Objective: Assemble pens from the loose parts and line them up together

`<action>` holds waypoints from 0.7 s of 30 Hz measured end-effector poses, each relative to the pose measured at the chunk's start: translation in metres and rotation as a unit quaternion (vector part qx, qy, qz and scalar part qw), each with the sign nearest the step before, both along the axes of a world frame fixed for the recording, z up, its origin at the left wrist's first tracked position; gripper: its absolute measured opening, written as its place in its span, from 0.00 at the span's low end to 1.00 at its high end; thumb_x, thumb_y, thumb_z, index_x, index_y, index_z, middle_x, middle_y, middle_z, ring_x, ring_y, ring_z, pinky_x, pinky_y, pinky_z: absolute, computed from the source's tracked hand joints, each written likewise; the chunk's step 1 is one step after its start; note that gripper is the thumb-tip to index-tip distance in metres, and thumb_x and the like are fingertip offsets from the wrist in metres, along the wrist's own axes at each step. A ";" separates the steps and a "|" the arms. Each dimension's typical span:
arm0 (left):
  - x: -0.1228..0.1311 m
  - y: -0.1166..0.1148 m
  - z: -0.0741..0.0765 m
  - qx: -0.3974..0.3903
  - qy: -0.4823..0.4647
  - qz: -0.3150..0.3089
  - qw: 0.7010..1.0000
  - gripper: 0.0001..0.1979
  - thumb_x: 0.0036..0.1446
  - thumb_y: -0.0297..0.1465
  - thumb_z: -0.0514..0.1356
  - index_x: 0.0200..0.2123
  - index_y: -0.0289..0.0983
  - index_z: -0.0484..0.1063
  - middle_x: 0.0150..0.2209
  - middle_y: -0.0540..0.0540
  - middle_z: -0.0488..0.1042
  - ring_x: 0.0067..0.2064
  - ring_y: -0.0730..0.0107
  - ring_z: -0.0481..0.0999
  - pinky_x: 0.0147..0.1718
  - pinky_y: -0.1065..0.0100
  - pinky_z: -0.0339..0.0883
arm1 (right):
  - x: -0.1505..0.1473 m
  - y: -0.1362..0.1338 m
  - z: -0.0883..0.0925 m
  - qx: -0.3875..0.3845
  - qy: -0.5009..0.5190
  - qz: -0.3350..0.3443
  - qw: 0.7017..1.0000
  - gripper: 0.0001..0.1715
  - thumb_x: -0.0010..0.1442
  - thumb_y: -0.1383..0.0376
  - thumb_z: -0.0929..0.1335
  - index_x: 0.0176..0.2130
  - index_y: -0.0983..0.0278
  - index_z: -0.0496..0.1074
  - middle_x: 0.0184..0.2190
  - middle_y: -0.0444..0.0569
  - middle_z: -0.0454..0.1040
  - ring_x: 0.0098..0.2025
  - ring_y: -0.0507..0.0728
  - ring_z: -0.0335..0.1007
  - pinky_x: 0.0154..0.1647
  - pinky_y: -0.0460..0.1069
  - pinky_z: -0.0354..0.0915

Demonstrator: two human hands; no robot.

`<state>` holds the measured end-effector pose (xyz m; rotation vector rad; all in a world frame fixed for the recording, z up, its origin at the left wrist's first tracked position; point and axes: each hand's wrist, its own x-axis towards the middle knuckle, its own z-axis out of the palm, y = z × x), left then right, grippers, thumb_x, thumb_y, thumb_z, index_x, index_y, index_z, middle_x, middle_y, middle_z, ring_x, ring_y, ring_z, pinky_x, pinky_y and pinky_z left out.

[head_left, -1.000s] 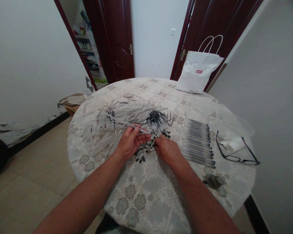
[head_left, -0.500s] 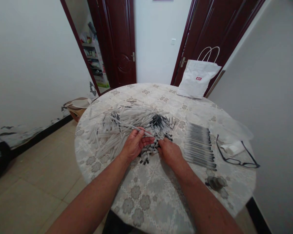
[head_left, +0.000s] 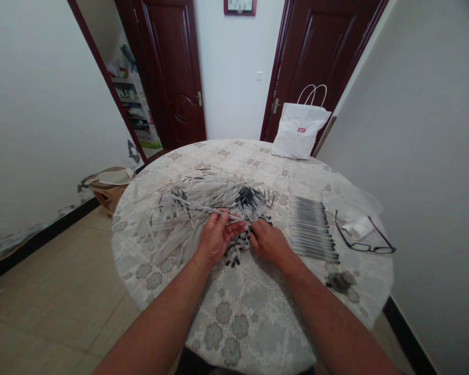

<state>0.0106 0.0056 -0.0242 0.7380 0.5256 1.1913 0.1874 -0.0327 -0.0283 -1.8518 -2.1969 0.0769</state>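
Observation:
My left hand (head_left: 219, 234) is closed on a whitish pen tube (head_left: 214, 211), pinched between thumb and fingers and pointing toward the right hand. Close beside it, my right hand (head_left: 268, 237) has its fingers pressed together at the small white and black pen parts (head_left: 234, 255); what they hold is hidden. A large heap of translucent pen tubes (head_left: 172, 229) spreads under and left of my left hand. Behind my hands lies a cluster of dark-tipped thin pieces (head_left: 250, 197). Right of my right hand, several assembled pens (head_left: 312, 229) with dark ends lie in a neat row.
The round table has a flowered cloth (head_left: 234, 307). Toward its right side lie black-framed glasses (head_left: 363, 247), a white crumpled roll (head_left: 358, 227), clear plastic film (head_left: 354, 198) and a small dark round object (head_left: 342, 281). A white paper bag (head_left: 300, 130) stands at the back.
The camera view has tilted up and shifted right, so a wall clock now shows. Both hands stay nearly in place over the parts, the left still holding the tube.

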 end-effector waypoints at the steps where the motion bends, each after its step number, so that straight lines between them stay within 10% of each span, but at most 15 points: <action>1: 0.000 0.000 0.000 0.000 -0.001 0.001 1.000 0.18 0.58 0.38 0.68 0.44 0.40 0.62 0.37 0.47 0.81 0.39 0.58 0.85 0.43 0.55 0.78 | 0.000 0.000 0.000 0.026 0.044 -0.002 0.999 0.10 0.67 0.63 0.62 0.41 0.64 0.71 0.40 0.52 0.74 0.40 0.57 0.72 0.40 0.49 0.63; 10: 0.002 -0.004 0.005 -0.007 0.001 0.010 1.000 0.19 0.57 0.39 0.69 0.43 0.40 0.63 0.37 0.48 0.81 0.39 0.58 0.85 0.43 0.55 0.78 | -0.002 0.004 -0.004 0.060 0.478 -0.020 0.876 0.14 0.63 0.54 0.69 0.40 0.63 0.72 0.28 0.43 0.73 0.28 0.52 0.67 0.30 0.46 0.63; 21: 0.005 -0.003 -0.001 0.001 0.005 0.013 1.000 0.17 0.58 0.38 0.68 0.43 0.40 0.64 0.38 0.46 0.81 0.39 0.62 0.84 0.43 0.58 0.77 | -0.008 0.006 -0.005 0.014 0.577 -0.025 0.816 0.18 0.57 0.55 0.73 0.42 0.64 0.76 0.25 0.42 0.73 0.25 0.51 0.66 0.26 0.45 0.63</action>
